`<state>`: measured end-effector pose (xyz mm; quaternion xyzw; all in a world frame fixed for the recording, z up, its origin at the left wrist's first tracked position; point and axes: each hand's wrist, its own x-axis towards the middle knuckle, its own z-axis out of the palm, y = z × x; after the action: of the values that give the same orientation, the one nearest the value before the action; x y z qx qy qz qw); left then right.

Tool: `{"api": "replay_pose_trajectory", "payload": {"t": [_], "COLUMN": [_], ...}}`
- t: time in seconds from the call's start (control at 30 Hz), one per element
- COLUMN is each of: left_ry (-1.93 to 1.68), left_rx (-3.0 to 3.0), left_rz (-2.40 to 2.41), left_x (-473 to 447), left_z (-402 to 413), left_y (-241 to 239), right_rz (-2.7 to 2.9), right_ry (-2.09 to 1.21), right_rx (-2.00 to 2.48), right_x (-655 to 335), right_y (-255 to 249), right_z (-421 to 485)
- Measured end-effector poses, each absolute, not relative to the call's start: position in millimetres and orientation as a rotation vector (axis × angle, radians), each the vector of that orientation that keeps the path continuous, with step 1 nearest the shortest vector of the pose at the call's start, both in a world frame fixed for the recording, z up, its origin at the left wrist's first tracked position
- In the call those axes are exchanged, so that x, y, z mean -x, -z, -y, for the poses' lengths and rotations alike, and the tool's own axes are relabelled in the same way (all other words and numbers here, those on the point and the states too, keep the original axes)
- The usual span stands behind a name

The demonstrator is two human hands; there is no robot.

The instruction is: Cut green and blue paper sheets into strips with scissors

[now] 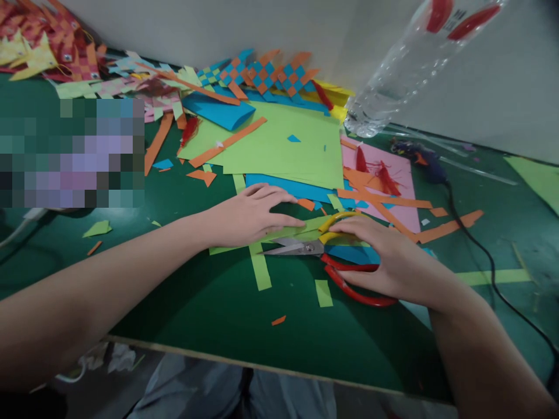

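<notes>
My left hand (251,215) lies flat with fingers stretched out, pressing on light green paper strips (261,269) on the green table (209,308). My right hand (386,259) rests over two pairs of scissors: one with yellow handles (336,224) and one with red handles (356,291), their blades (290,249) pointing left toward my left hand. Its fingers curl loosely over the handles. A blue paper piece (349,254) lies under that hand.
Green paper sheets (279,145), blue and pink sheets (399,174) and orange strips (445,227) lie behind the hands. Woven paper fish (262,73) line the wall. A clear plastic bottle (393,75) stands at right. A glue gun (421,154) with black cord (493,273) lies far right.
</notes>
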<state>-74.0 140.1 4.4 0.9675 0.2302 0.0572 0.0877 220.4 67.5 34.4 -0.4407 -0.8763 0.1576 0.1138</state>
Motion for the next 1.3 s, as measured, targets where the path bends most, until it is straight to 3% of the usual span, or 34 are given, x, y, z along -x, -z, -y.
{"api": "replay_pose_trajectory", "payload": {"t": [0.43, 1.3], "left_ry": [-0.176, -0.163], "left_rx": [-2.913, -2.895], "left_rz": [-0.68, -0.697], "left_x": [74.3, 73.7], "left_z": [-140.2, -140.2], "left_y": [-5.0, -5.4], "right_rz": [2.636, 2.638], "right_ry": [-0.305, -0.341], "right_rx": [1.225, 1.244], "right_x": [-223.1, -202.4], "right_y": [-29.0, -34.2], "right_z": [-69.1, -63.7]}}
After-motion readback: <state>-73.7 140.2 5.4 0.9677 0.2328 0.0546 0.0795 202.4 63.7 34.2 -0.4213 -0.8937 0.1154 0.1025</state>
